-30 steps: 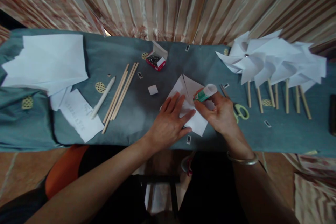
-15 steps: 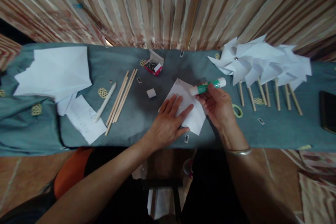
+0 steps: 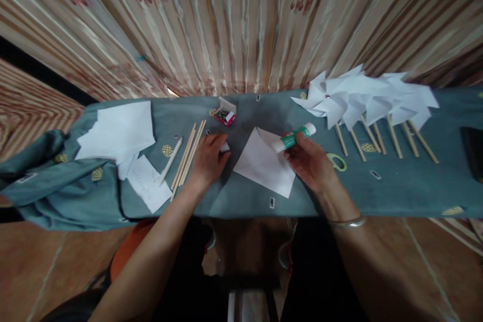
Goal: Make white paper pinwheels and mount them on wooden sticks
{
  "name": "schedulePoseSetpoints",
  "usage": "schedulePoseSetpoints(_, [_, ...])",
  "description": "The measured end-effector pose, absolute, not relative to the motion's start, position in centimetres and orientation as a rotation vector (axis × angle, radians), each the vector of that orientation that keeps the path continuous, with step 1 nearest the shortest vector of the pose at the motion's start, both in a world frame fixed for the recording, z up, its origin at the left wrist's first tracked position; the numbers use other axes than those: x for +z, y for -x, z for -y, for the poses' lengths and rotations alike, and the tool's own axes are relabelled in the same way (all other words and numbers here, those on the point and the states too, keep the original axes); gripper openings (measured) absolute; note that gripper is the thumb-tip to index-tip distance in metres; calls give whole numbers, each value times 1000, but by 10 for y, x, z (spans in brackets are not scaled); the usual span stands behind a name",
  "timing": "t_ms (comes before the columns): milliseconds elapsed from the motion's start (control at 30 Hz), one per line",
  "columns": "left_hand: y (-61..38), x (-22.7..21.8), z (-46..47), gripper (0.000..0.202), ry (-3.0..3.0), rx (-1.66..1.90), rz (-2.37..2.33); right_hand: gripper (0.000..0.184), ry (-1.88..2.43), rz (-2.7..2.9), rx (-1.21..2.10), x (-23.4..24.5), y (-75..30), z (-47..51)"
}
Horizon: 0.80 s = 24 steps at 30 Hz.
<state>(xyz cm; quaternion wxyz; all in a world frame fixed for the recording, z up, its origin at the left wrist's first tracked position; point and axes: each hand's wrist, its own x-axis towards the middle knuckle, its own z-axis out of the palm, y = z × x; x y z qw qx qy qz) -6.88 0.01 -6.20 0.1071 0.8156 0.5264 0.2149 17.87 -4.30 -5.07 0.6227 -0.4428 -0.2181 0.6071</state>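
Observation:
A green and white glue stick (image 3: 290, 140) is held in my right hand (image 3: 311, 162), tilted over a square sheet of white paper (image 3: 264, 163) with crease lines. To the left of that sheet, my left hand (image 3: 207, 161) has thumb and fingers closed around a small white square piece (image 3: 225, 148), which is partly hidden by the fingers. Just left of this hand lie several thin wooden sticks (image 3: 187, 153). Beyond it stands a small open red box (image 3: 225, 114) with dark metal bits inside.
Several white paper pinwheels (image 3: 362, 98) on sticks lie at the right, with a roll of green tape (image 3: 337, 162) nearby. A dark device (image 3: 473, 153) sits at the far right. White paper sheets (image 3: 121, 128), a handwritten note (image 3: 147, 183) and a white pencil-like stick (image 3: 171, 161) lie left.
My left hand has left the creased paper and moved left to the small white piece, closing around it. My right hand still holds the glue stick. The camera view has tilted up.

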Motion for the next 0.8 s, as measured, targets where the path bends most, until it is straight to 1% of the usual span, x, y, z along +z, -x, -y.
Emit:
schedulePoseSetpoints(100, [69,-62,-1,31,-2313,685,-1532,26,1032,511,1417,-48,-173,46])
schedulePoseSetpoints(267, [52,-53,15,32,-2084,897,-1328,28,1030,551,1515,-50,-168,48])
schedulePoseSetpoints(500, [32,-48,29,30,-2034,947,-1240,25,976,518,1497,-50,-162,50])
schedulePoseSetpoints(800, [27,-46,28,31,-2131,923,-1236,30,1022,590,1414,-54,-162,52])
